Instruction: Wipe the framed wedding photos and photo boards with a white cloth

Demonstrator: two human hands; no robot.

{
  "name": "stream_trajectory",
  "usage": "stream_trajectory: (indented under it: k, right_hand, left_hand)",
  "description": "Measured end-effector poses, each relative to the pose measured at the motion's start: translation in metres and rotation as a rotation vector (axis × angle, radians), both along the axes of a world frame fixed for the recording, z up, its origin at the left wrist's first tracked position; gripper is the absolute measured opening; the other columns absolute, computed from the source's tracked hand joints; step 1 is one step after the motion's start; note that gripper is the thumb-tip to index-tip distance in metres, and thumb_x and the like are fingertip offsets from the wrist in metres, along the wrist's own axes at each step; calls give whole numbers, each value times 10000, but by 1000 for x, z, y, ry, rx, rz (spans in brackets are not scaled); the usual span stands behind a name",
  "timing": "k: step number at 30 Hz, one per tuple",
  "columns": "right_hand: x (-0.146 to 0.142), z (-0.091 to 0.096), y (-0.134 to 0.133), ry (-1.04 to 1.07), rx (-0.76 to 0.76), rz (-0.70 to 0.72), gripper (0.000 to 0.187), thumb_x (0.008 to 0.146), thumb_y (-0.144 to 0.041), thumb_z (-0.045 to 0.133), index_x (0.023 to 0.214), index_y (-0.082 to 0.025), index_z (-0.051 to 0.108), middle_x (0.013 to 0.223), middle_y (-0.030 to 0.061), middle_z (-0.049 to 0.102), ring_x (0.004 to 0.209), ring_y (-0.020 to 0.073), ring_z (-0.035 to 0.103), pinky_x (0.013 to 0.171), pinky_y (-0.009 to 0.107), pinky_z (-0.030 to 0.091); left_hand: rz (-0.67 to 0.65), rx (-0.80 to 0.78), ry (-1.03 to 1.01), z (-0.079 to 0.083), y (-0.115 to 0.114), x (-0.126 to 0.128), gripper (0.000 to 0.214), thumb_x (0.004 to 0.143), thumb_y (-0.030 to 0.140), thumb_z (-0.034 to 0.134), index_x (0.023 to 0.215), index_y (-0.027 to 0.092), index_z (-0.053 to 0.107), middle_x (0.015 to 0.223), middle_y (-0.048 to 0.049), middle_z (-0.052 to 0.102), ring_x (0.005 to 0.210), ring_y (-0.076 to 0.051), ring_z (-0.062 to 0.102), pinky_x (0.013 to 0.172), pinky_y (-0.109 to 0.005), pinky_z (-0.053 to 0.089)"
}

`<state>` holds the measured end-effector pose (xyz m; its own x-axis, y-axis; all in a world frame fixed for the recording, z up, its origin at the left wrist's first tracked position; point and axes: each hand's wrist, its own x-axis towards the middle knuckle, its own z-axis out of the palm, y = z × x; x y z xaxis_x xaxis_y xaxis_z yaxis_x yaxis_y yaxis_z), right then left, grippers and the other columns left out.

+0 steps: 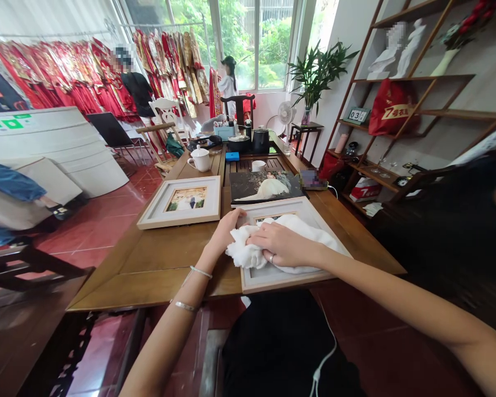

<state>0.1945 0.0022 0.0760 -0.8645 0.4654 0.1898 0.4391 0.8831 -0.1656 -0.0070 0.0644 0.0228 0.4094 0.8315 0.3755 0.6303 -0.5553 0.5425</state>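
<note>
A light wooden picture frame (261, 286) lies on the table near its front edge, with a white cloth (303, 229) spread over much of its face. My right hand (287, 243), wearing a ring, presses down on the cloth with its fingers curled into the bunched fabric. My left hand (228, 227) grips the frame's upper left side, its fingertips partly hidden by the cloth. Only a small part of the picture inside shows above the cloth. To the left lies a second picture frame (143, 220) with a photo in it. A dark photo panel (254, 190) lies just behind the cloth-covered frame.
On the wooden table (165, 262) stand a white lidded teapot (200, 160), a white cup (258, 165), a black kettle (260, 140) and a small blue box (232, 156). Shelves (397, 80) rise at the right. Two people are near the clothes racks; others sit at the sides.
</note>
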Motion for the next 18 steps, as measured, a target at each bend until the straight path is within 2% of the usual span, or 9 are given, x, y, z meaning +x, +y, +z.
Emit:
stream_trajectory:
  k: [5,9,12,15,16,18]
  right_hand:
    - [11,8,-20,62,-196,221,460,672,13,502,1069,-179,631,982,47,697,906,215,523,875,363,402]
    - [32,19,-38,128,-307,261,533,669,24,482,1129,-206,622,1079,43,698,975,206,555,913,367,413]
    - [55,22,-45,114,-234,144,503,754,-81,576,1231,-241,592,1230,71,647,1168,243,517,1031,447,346]
    - [79,13,-43,22,-60,-72,591,759,-316,709,1325,-322,541,1451,92,469,1354,356,338,1082,606,221]
    - [86,8,-41,-6,-35,-131,626,755,-346,718,1349,-343,520,1481,92,429,1360,371,327,1071,620,237]
    - [96,-4,-35,-30,-25,-213,631,783,-301,681,1381,-354,486,1466,97,434,1318,351,395,1037,577,334]
  left_hand:
    - [56,-2,63,2,-4,3,165,814,158,529,977,187,521,966,-75,630,909,-219,590,861,-382,476]
    - [52,7,82,4,-5,4,152,830,146,505,975,189,517,1008,-90,629,974,-235,596,899,-390,474]
    - [60,-1,86,3,-5,6,148,833,136,500,972,184,516,1027,-103,631,1008,-247,598,917,-399,474]
    - [74,-7,81,2,-6,8,136,844,140,488,969,178,525,1017,-107,634,1011,-254,603,920,-423,481]
    - [71,-5,74,1,-7,9,139,839,152,505,974,175,531,1029,-110,633,1034,-259,599,938,-434,477]
    - [53,11,55,0,-11,11,201,817,188,563,1016,164,543,1128,-133,613,1148,-281,561,1013,-460,441]
